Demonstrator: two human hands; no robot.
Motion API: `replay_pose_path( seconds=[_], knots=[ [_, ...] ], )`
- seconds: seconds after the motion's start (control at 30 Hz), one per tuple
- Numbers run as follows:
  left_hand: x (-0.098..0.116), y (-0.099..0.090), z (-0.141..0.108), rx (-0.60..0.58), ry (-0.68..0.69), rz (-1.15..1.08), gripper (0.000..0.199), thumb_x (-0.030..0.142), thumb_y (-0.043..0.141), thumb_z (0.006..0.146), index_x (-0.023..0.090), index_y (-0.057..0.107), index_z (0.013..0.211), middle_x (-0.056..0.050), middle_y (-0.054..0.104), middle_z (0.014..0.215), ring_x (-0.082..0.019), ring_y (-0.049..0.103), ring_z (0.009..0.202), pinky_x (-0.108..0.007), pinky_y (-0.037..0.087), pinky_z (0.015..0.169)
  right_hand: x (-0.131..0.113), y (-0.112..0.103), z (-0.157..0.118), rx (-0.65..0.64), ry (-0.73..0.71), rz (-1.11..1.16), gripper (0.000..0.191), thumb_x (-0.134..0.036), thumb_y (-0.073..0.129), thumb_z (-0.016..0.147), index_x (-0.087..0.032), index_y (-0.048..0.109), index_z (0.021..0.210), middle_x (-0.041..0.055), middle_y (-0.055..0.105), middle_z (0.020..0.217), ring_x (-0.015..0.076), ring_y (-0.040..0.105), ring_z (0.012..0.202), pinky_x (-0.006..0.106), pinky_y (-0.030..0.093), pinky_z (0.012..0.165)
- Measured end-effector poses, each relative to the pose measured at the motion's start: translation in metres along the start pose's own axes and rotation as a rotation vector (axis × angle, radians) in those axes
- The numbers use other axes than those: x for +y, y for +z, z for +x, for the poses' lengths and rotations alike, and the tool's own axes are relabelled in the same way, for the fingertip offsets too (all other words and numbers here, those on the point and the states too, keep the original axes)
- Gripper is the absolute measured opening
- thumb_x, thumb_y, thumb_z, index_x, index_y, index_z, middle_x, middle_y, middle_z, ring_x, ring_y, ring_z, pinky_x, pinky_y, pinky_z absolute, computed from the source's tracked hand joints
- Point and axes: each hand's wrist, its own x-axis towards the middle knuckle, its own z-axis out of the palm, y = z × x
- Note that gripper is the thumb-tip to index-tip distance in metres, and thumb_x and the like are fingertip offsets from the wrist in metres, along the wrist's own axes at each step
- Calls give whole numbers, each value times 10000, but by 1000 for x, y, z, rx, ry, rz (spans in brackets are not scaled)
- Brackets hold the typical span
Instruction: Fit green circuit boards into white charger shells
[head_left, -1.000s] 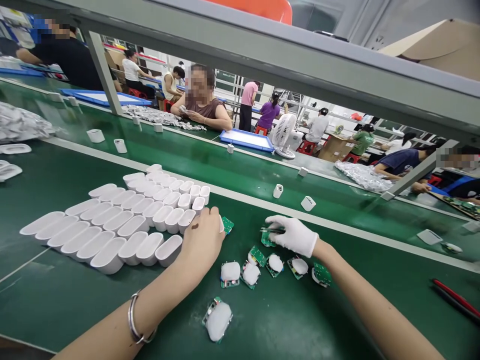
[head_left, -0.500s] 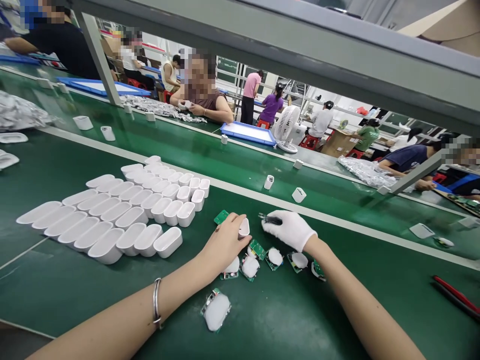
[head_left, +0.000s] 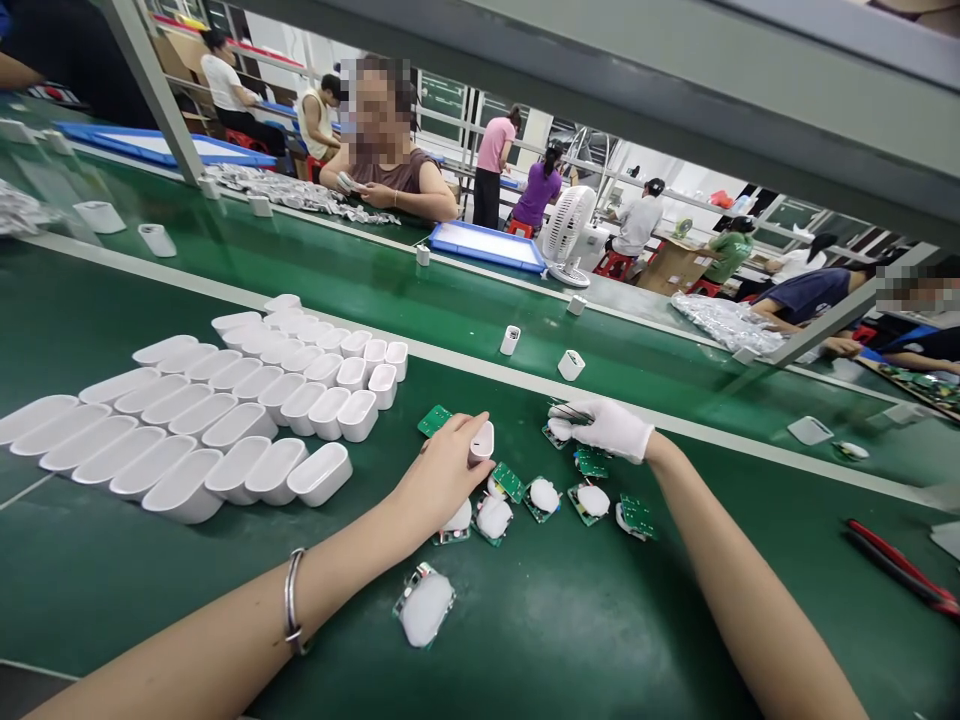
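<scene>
My bare left hand (head_left: 442, 478) is wrapped round a small white housing (head_left: 482, 442), its slotted end facing up. A green circuit board (head_left: 434, 420) lies just beyond its fingers. My right hand (head_left: 611, 428), in a white glove, is closed on dark tweezers (head_left: 574, 411), whose tips are above a board with a white pad (head_left: 557, 432). Several more boards with white pads (head_left: 493, 517) lie between and below my hands, and one (head_left: 427, 607) sits nearer to me.
Rows of open white housings (head_left: 319, 474) stand at the left. Red-and-black pliers (head_left: 900, 568) lie at the right. Beyond the pale strip, a belt carries white housings (head_left: 571, 365). A person (head_left: 386, 170) sits opposite, and a metal beam (head_left: 600, 110) crosses above.
My right hand has turned and now has the tweezers over a board with a white pad. My left hand keeps its hold on the housing. The view has shifted slightly.
</scene>
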Motion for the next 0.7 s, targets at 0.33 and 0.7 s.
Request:
replay_pose_path(
  seconds=[0.33,0.7],
  knots=[
    [2,-3,3,-12,-83,-90,686,96,615,748,87,349,1380,-69,659,871,-195,632,747,-341,505,728,-24,30,-3,230,78,-266,529,-639,614,682,-275,666,1062,34,700,1022,251,640,911,321,476,739],
    [-1,-8,2,140,-33,-70,538,141,699,730,209,524,1234,-36,622,1007,-179,614,812,-317,501,731,-36,40,-9,383,80,-139,323,-358,661,624,-201,647,906,25,700,873,177,632,785,271,478,716]
  ],
)
